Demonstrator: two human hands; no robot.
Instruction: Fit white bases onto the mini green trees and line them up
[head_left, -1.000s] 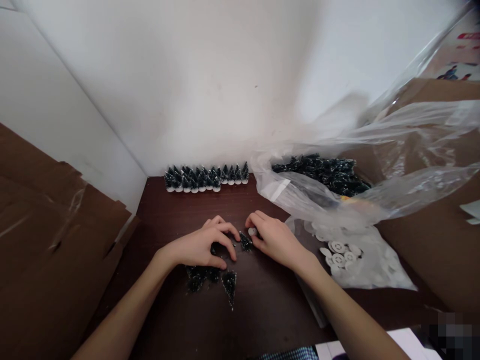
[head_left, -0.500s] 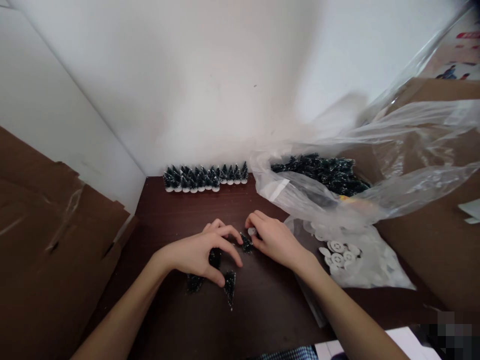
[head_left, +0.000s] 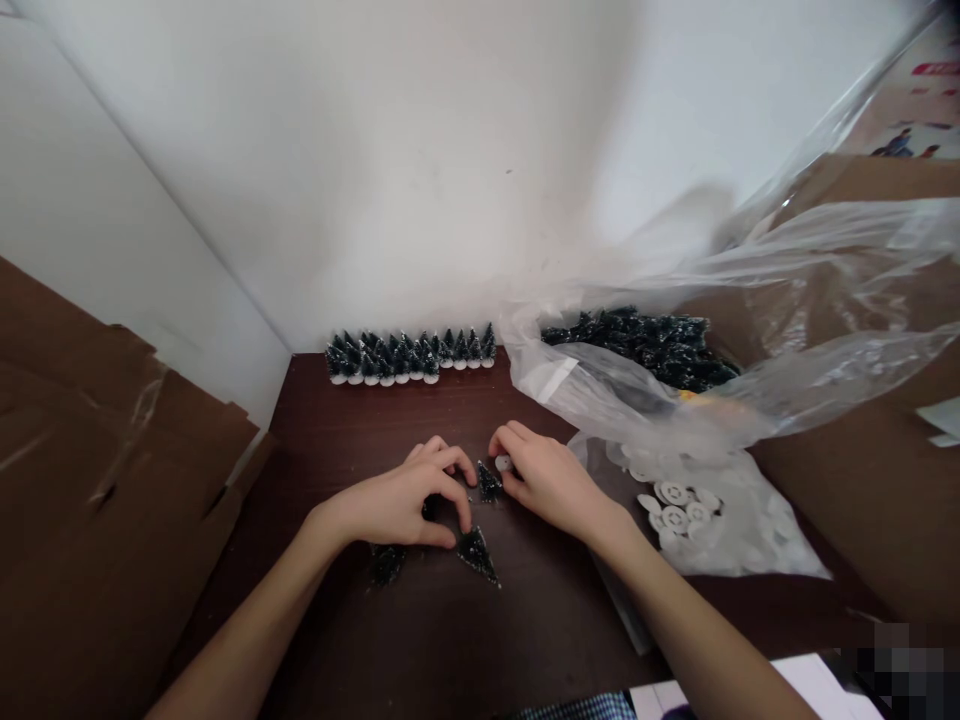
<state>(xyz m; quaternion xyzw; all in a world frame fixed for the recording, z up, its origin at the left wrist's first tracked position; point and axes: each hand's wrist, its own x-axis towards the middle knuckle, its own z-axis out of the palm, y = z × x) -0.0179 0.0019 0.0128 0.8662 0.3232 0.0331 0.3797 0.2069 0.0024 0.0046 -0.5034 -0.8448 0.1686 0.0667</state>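
My left hand (head_left: 401, 507) pinches the wide end of a miniature snow-tipped pine tree (head_left: 478, 556) between thumb and index finger; the tip points down and right. Under and beside that hand lie other small trees, one dark tree (head_left: 387, 565) partly hidden by the wrist. Between my two hands another little tree (head_left: 488, 482) rests on the table. My right hand (head_left: 551, 470) is closed, with a small white round base (head_left: 503, 463) held at its fingertips.
Several finished trees on white bases (head_left: 397, 360) stand in rows by the wall. A clear plastic bag (head_left: 555, 380) of loose trees lies at back right, before a bag of white bases (head_left: 765, 520). Cardboard (head_left: 112, 440) flanks the dark table (head_left: 337, 420) on the left.
The tree at my left fingertips has turned and shifted slightly right, its tip now pointing down and right. My left thumb and index have drawn closer together. My right hand has barely moved.
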